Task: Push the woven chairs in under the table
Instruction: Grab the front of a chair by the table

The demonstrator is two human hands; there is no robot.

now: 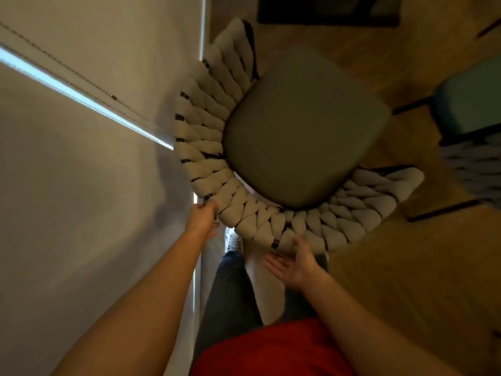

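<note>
A wooden floor (339, 50) is seen from above, w/ a woven chair (271, 147) stood on it beside the wall. A 2nd chair (469, 126) is stood on it at right, blurred. A dark mat (328, 9) is laid at top. A wooden table (406, 280) is seen lower right.

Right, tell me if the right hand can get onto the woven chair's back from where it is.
Probably yes. The right hand is open, palm up, just under the rim of the woven chair, and nothing lies between them. The left hand already grips the same rim further along.
</note>
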